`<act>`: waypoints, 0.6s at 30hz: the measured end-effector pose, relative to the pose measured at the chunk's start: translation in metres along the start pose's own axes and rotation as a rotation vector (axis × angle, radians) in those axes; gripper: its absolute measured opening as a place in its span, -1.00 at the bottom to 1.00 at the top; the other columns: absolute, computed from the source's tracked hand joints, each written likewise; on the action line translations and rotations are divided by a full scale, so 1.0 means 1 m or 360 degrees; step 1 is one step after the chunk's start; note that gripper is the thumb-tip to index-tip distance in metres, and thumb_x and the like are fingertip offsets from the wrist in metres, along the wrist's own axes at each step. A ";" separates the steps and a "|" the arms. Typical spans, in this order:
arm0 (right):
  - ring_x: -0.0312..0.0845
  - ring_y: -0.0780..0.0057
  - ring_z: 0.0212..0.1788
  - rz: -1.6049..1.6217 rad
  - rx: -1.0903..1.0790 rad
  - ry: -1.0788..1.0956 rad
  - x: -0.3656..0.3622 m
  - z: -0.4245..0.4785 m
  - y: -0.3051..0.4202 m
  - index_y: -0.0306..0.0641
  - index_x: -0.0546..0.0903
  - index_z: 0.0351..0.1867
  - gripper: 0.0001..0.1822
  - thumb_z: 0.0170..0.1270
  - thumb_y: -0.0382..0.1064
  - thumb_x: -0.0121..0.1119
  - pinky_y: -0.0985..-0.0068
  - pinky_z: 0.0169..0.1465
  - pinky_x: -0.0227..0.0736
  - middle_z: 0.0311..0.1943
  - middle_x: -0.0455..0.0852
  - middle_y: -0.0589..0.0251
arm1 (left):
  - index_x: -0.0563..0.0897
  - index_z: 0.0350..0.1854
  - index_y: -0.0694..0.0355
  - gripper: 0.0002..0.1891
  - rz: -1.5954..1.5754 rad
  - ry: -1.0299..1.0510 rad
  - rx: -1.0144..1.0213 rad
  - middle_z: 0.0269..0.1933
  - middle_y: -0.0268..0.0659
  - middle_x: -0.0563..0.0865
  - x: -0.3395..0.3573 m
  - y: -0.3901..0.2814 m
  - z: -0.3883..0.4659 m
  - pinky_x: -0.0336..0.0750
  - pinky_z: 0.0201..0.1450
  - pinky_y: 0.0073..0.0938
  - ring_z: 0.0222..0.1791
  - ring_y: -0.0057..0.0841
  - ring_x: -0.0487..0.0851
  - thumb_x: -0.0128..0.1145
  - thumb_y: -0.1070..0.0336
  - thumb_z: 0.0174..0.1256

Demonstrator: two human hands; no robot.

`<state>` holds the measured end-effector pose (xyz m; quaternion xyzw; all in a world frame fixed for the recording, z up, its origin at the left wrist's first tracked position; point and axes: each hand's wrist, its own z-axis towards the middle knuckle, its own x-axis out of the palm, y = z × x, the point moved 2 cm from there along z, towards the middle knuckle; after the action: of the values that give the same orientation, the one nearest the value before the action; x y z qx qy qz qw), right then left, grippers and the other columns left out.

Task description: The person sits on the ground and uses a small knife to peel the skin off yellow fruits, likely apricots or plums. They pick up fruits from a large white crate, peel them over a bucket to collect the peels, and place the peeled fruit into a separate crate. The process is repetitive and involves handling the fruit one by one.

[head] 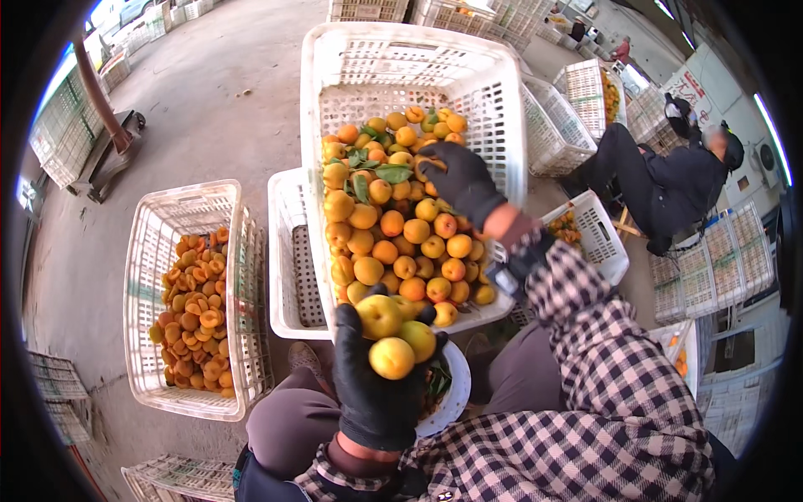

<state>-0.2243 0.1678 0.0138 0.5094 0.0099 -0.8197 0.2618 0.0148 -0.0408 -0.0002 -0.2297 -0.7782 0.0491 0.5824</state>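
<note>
My left hand [379,389], in a black glove, cups several yellow apricots [392,357] in its palm above my lap. Before me a large white plastic crate [411,53] sits tilted towards me, part full of whole apricots [392,223]. Green leaves [394,173] lie among the fruit. My right hand [461,182], also in a black glove, reaches into this crate from the right. Its fingers are bent over the fruit at the upper right of the pile; whether they grip an apricot is unclear. Below the crate, a white bucket [461,383] with leaves inside stands partly behind my left hand.
On the left stands a crate [135,301] of halved, pitted apricots [197,307]. Another white crate [285,251] is under the tilted one. To the right, a person [677,169] in dark clothes sits by a crate of fruit [596,232]. Stacked crates [461,19] stand behind.
</note>
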 end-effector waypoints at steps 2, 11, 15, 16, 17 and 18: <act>0.73 0.03 0.00 -0.0399 0.0016 0.0030 0.021 0.035 -0.045 -0.14 0.77 -0.03 -0.67 0.26 -0.05 0.33 0.14 0.09 0.61 -0.04 0.81 0.07 | 0.44 0.41 0.18 -0.31 0.0185 -0.0004 0.0055 0.24 -0.14 0.60 0.003 0.003 -0.002 0.59 0.27 0.08 0.30 -0.04 0.60 -0.03 -0.32 0.55; 0.68 0.01 0.15 -0.1222 0.0276 0.0527 0.067 0.120 -0.108 -0.09 0.66 0.24 -0.55 0.33 -0.11 0.16 0.13 0.26 0.55 0.11 0.76 0.05 | 0.31 0.51 0.34 -0.35 0.0187 0.0120 0.0037 0.34 -0.06 0.53 0.006 -0.017 0.006 0.64 0.25 -0.17 0.32 -0.13 0.63 -0.27 -0.15 0.72; 0.66 0.01 0.20 -0.1374 0.0456 0.0768 0.074 0.139 -0.097 -0.07 0.66 0.24 -0.52 0.28 -0.08 0.25 0.14 0.28 0.56 0.17 0.73 0.07 | 0.31 0.52 0.32 -0.34 0.0120 0.0025 -0.0039 0.31 -0.06 0.55 0.001 -0.022 0.014 0.62 0.27 -0.10 0.34 -0.11 0.60 -0.26 -0.17 0.70; 0.63 0.03 0.23 -0.1469 0.0454 0.0784 0.074 0.143 -0.094 -0.08 0.66 0.22 -0.48 0.23 -0.02 0.33 0.17 0.27 0.58 0.17 0.73 0.08 | 0.30 0.53 0.31 -0.31 0.0189 0.0031 -0.0024 0.31 -0.06 0.55 0.000 -0.023 0.017 0.60 0.30 -0.04 0.34 -0.09 0.59 -0.27 -0.21 0.69; 0.63 0.02 0.23 -0.1442 0.0452 0.0859 0.076 0.144 -0.091 -0.09 0.66 0.21 -0.48 0.23 -0.01 0.34 0.18 0.27 0.58 0.17 0.73 0.08 | 0.29 0.54 0.29 -0.28 0.0257 0.0035 -0.0007 0.31 -0.06 0.55 -0.002 -0.024 0.019 0.58 0.32 0.02 0.35 -0.07 0.58 -0.29 -0.25 0.68; 0.63 0.02 0.22 -0.1433 0.0459 0.0919 0.070 0.148 -0.090 -0.10 0.66 0.20 -0.47 0.22 0.00 0.34 0.18 0.27 0.58 0.16 0.73 0.08 | 0.30 0.54 0.29 -0.28 0.0280 0.0031 -0.0021 0.31 -0.06 0.56 0.000 -0.025 0.022 0.58 0.31 0.00 0.34 -0.07 0.58 -0.27 -0.26 0.67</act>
<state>-0.4111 0.1745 0.0032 0.6896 0.1859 -0.6707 -0.2004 -0.0128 -0.0585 0.0017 -0.3014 -0.7496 0.0928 0.5819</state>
